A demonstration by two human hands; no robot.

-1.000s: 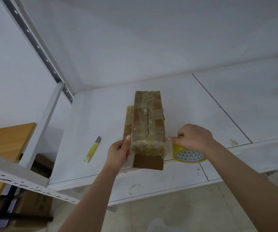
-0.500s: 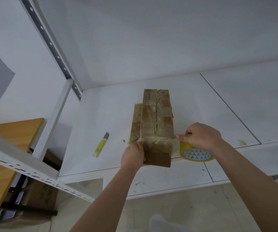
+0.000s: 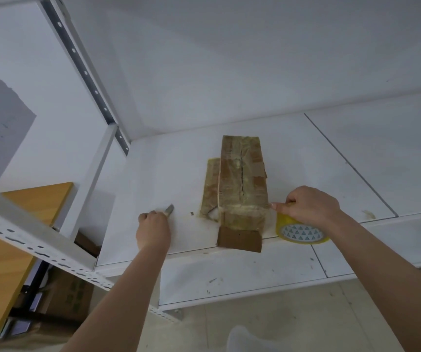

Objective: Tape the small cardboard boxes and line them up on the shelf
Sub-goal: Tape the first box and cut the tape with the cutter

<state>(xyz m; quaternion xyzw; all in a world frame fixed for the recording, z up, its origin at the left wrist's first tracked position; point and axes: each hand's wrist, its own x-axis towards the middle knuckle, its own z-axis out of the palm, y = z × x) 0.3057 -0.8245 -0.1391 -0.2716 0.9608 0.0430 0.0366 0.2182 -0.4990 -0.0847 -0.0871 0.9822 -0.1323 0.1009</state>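
Note:
A long, narrow cardboard box, covered in clear tape, lies on the white shelf with its near end at the front edge. A lower box lies against its left side. My right hand holds a yellow tape roll just right of the box's near end, with a strip of tape stretched to the box. Left of the boxes, my left hand is closed around the utility knife; only its blade tip shows.
A white upright post and a perforated shelf rail stand at the left. A wooden tabletop lies beyond them, with cardboard boxes on the floor below. The shelf continues to the right in a second panel.
My left hand has left the box's near end, moved left and closed on the knife that lay on the shelf. My right hand stays on the tape roll.

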